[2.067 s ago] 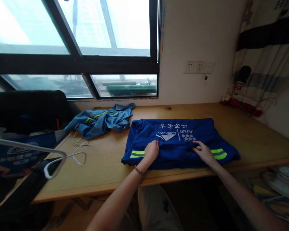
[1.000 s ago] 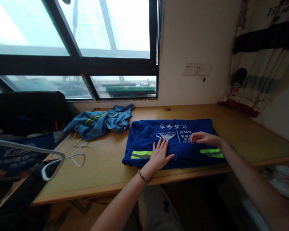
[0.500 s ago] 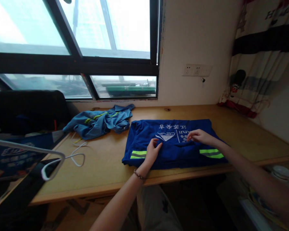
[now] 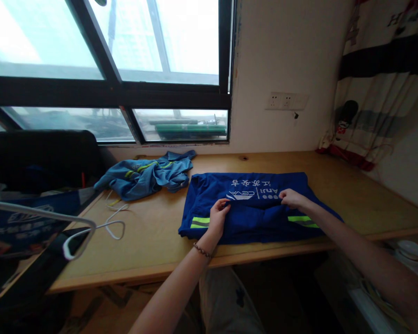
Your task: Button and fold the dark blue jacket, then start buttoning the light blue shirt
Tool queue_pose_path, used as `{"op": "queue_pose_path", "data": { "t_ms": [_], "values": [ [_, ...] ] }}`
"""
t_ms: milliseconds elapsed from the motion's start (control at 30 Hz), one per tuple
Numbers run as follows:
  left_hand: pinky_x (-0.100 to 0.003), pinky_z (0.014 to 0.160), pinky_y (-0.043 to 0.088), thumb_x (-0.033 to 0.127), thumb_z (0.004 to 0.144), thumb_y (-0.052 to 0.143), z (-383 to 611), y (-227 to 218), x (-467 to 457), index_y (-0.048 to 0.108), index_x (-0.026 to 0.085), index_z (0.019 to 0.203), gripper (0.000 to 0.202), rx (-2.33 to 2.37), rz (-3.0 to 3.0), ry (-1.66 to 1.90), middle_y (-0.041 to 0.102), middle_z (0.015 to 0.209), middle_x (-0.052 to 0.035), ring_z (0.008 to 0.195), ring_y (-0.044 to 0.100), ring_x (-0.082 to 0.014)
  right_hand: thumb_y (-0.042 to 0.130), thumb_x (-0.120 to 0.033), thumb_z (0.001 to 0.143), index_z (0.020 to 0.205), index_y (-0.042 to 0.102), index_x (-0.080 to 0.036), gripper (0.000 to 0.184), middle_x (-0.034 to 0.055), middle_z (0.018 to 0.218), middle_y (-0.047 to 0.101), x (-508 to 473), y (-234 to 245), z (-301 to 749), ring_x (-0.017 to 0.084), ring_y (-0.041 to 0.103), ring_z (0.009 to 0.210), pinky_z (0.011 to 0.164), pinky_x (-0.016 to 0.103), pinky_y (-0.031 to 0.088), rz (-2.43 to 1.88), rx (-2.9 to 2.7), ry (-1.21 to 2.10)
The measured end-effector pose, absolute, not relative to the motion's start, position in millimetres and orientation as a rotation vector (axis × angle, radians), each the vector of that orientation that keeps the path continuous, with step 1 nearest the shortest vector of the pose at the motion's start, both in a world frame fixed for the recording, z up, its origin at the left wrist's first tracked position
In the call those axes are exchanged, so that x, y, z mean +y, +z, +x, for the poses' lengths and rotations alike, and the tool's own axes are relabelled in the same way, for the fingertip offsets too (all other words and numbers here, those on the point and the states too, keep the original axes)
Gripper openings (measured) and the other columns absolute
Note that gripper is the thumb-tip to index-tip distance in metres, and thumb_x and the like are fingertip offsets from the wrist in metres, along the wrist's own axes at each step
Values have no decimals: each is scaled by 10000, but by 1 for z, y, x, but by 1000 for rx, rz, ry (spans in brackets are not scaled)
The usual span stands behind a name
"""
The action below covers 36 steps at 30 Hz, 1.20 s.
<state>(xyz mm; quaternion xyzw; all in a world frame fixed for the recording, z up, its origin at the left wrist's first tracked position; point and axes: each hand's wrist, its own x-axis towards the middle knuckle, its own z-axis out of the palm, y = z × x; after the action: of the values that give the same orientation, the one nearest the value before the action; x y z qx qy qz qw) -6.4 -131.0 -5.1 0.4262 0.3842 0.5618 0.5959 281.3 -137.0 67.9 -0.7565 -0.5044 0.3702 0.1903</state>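
Observation:
A dark blue work jacket [image 4: 257, 227] lies folded into a flat rectangle on the table. White lettering and a logo show upside down on its back, and a yellow-green reflective strip crosses each side. My left hand [image 4: 218, 215] pinches the cloth just left of the logo, its fingertips pressed together. To the right of the lettering, my right hand [image 4: 294, 199] is closed on the same cloth. Between the two hands the fabric is pulled into a slightly raised ridge that covers the lower part of the logo.
A crumpled lighter blue garment [image 4: 153, 174] lies at the back left of the wooden table [image 4: 125, 260]. A white cable [image 4: 114, 220] curls near a white bent tube [image 4: 92, 227] at left. Behind are a window and a wall socket [image 4: 286, 100]; a curtain [image 4: 372, 93] hangs at right.
Both hands have closed on the jacket's cloth and drawn it up into a ridge. The right hand has shifted slightly right. The logo is now partly covered.

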Motion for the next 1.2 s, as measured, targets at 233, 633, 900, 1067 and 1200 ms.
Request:
{"op": "queue_pose_path", "data": {
  "t_ms": [233, 633, 900, 1067, 1200],
  "values": [
    [-311, 719, 451, 230, 704, 561, -6, -11, -126, 548, 139, 983, 294, 1118, 1162, 1320, 588, 854, -69, 782, 562, -167, 612, -157, 603, 811, 515, -153, 229, -24, 534, 505, -133, 69, 277, 87, 480, 427, 385, 183, 364, -1945, -1175, 1083],
    [-478, 1013, 202, 460, 838, 352, 7, 29, -184, 375, 290, 1271, 465, 953, 2873, 668, 376, 1337, -42, 1254, 266, -241, 340, -432, 858, 1335, 258, -234, 523, 60, 1344, 355, -187, 12, 251, 231, 292, 1241, 985, 444, 295, -1629, -2344, -87],
    [-524, 1006, 141, 569, 816, 257, -57, 11, -174, 328, 333, 1303, 546, 1667, 2686, 400, 304, 1384, -35, 1276, 222, -275, 275, -545, 831, 1329, 273, -317, 548, -10, 1377, 300, -186, -19, 370, 258, 247, 1261, 997, 493, 246, -2010, -2181, -290],
    [-521, 987, 199, 507, 837, 282, -110, 10, -177, 302, 318, 1317, 517, 1907, 2533, 310, 229, 1415, -26, 1290, 185, -272, 235, -484, 842, 1320, 315, -236, 545, 21, 1354, 345, -212, -43, 463, 211, 333, 1225, 1017, 398, 289, -1943, -2061, -67],
    [-530, 978, 221, 439, 848, 315, -122, 9, -181, 346, 292, 1299, 475, 1896, 2544, 367, 248, 1407, -31, 1284, 200, -278, 243, -440, 837, 1263, 410, -189, 522, 49, 1292, 431, -220, -42, 485, 220, 304, 1241, 1040, 406, 257, -1931, -2007, -68]
  ]
}}
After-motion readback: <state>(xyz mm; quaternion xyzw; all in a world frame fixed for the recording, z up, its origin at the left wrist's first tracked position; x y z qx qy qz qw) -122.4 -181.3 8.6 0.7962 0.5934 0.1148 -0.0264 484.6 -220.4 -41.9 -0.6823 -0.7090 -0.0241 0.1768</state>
